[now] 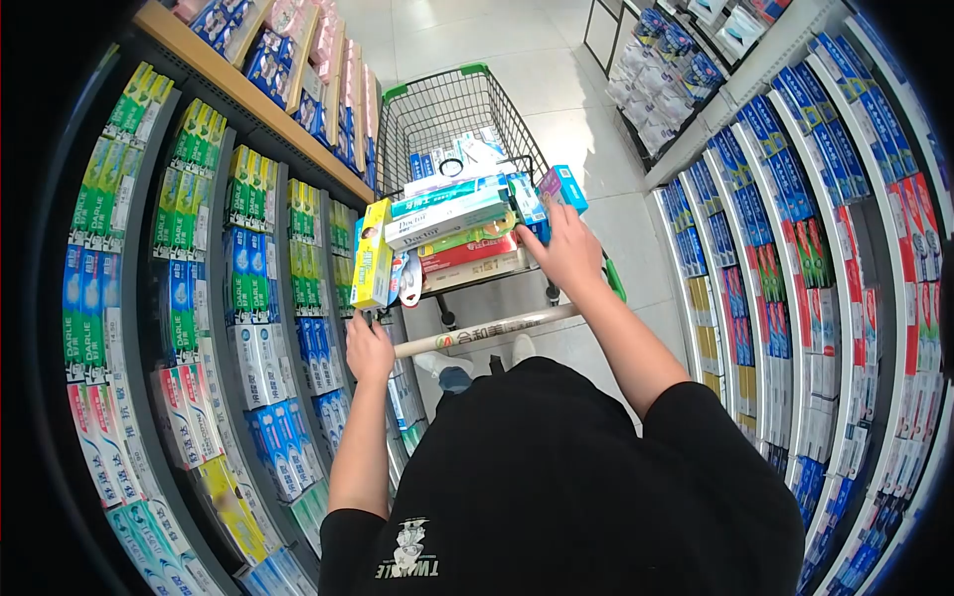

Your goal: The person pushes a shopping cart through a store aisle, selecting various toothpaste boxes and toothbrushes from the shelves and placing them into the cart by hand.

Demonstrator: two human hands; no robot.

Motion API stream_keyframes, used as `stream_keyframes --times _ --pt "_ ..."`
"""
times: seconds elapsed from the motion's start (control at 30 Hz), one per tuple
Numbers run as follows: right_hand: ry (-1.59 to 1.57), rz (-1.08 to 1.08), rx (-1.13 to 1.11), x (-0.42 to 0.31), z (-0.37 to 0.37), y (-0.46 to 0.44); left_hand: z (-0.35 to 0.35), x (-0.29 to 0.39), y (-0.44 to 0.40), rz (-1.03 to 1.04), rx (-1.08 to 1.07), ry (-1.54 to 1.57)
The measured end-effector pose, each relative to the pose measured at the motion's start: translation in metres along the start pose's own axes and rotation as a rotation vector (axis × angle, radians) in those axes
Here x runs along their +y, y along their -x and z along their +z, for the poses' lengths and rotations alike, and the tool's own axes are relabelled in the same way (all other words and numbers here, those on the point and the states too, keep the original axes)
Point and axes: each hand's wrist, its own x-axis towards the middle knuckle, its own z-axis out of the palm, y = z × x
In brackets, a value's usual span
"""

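Note:
My left hand [369, 348] is closed around the left end of the shopping cart's handle [477, 335], just below an upright yellow toothpaste box [373, 256]. With my right hand [566, 245] I grip a blue and purple box [564, 187] at the right end of the stacked boxes; part of it is hidden by my fingers. Between my hands lie a teal and white toothpaste box [447, 211], a green-yellow box [459, 236] and a red box [472, 253]. They sit at the near end of the black wire shopping cart [452, 97].
Shelves of green and blue toothpaste boxes [179, 214] line the left side. On the right are more toothpaste shelves [795, 233] and a rack of hanging packs [664, 84]. Pale floor tiles [427, 32] run ahead of the cart.

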Motion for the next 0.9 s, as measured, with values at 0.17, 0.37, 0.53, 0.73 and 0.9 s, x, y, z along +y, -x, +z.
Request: stream_keyframes --times 0.17,0.37,0.53,0.73,0.9 --pt "-0.094 -0.189 -0.105 0.045 0.02 0.059 -0.004 0.007 -0.001 -0.016 -0.013 -0.036" --pt "-0.019 0.007 -0.39 0.048 0.03 0.072 -0.003 0.005 -0.003 -0.035 -0.04 -0.061" --pt "0.007 0.042 -0.463 0.049 0.024 0.068 -0.007 0.013 0.001 -0.051 -0.054 -0.057" --pt "0.014 0.041 -0.461 0.047 0.021 0.068 -0.008 0.015 0.005 -0.068 -0.042 -0.066" --pt "0.004 0.022 -0.427 0.05 0.021 0.074 -0.001 0.009 0.011 -0.052 -0.025 -0.055"
